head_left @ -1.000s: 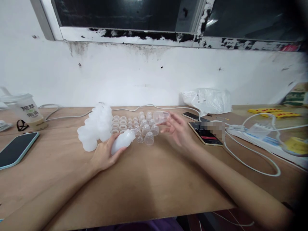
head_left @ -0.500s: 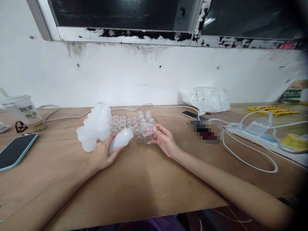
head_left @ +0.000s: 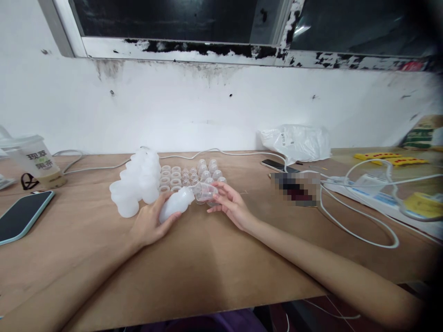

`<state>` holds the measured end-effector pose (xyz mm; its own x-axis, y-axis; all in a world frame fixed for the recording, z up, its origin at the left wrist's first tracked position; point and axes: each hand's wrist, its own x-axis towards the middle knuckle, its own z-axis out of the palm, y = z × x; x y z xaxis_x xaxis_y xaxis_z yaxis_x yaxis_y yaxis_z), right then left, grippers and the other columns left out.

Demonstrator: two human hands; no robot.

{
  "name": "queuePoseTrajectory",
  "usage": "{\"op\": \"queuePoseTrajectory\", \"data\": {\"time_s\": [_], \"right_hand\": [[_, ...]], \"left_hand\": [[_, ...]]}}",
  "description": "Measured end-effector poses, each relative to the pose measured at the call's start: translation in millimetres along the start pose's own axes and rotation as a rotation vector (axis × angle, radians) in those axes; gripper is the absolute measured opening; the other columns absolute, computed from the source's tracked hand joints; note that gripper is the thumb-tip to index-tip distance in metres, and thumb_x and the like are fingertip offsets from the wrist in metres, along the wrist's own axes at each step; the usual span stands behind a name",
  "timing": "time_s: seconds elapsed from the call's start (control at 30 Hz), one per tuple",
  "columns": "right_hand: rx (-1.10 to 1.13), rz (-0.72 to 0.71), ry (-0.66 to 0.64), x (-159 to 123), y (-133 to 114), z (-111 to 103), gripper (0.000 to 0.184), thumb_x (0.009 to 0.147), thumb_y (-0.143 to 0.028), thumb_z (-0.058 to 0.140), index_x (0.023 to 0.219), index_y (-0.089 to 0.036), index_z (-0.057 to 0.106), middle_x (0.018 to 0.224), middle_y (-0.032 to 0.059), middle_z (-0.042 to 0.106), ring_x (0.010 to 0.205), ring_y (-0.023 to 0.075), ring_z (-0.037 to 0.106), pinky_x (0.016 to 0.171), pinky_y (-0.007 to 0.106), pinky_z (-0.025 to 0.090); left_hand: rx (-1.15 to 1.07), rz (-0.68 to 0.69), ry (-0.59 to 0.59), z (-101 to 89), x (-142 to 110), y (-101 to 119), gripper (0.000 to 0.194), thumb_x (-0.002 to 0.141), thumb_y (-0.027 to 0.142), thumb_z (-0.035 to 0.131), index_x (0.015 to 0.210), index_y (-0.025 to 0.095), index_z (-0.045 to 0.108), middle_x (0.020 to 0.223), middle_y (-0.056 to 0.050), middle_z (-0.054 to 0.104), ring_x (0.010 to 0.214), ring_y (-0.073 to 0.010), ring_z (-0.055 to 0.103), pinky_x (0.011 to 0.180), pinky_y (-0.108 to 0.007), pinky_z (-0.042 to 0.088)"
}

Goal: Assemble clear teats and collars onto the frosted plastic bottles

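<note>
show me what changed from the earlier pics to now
The right hand has carried the clear cap leftward and nearer the person, bringing it to the nozzle end of the white bottle; whether they touch is hard to tell. Nothing was let go. The left hand still holds the bottle, and the clear rings and group of white bottles stayed put.

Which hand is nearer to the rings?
Left. The left hand grips a bottle just in front of the rings; the right hand, holding a clear cap, is farther off, to their right and nearer the person.
</note>
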<state>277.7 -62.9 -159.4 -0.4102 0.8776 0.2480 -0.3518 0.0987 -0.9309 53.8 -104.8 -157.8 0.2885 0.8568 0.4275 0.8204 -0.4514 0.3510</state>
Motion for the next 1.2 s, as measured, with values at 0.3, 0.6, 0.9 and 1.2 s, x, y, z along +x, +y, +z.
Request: {"op": "queuePoseTrajectory", "data": {"time_s": [0.3,0.6,0.9,1.2], "right_hand": [[-0.098,-0.081,-0.024,2,3,-4,0.025,0.07,-0.024,0.058,0.093,-0.024,0.049,0.102,0.0028,0.047,0.09,0.0145,0.051,0.066,0.028,0.052],[-0.263,-0.094,-0.095,3,3,-7,0.03,0.068,-0.022,0.059,0.098,-0.023,0.053,0.106,0.0032,0.051,0.079,0.0107,0.054,0.069,0.027,0.05],[-0.271,-0.072,-0.12,3,8,-7,0.033,0.068,-0.022,0.059,0.1,-0.022,0.052,0.104,0.0034,0.055,0.078,0.011,0.056,0.069,0.026,0.049],[-0.262,-0.03,-0.129,2,4,-6,0.038,0.067,-0.021,0.061,0.104,-0.023,0.052,0.106,0.0036,0.056,0.084,0.0116,0.056,0.073,0.027,0.048]], "left_hand": [[0.097,0.023,-0.051,-4.9,-1,6,0.045,0.075,0.046,0.04,0.112,0.019,0.036,0.096,-0.005,0.059,0.082,-0.021,0.058,0.063,-0.029,0.044],[0.25,0.114,0.007,-0.3,-1,4,0.047,0.076,0.048,0.038,0.111,0.018,0.038,0.093,-0.006,0.061,0.075,-0.0207,0.06,0.058,-0.028,0.044],[0.211,0.132,-0.015,0.3,-3,7,0.047,0.076,0.048,0.039,0.112,0.018,0.037,0.094,-0.007,0.06,0.078,-0.0204,0.059,0.06,-0.028,0.045],[0.121,0.087,-0.064,-2.0,-4,12,0.046,0.075,0.047,0.04,0.11,0.018,0.039,0.094,-0.006,0.06,0.077,-0.0207,0.058,0.061,-0.03,0.044]]}}
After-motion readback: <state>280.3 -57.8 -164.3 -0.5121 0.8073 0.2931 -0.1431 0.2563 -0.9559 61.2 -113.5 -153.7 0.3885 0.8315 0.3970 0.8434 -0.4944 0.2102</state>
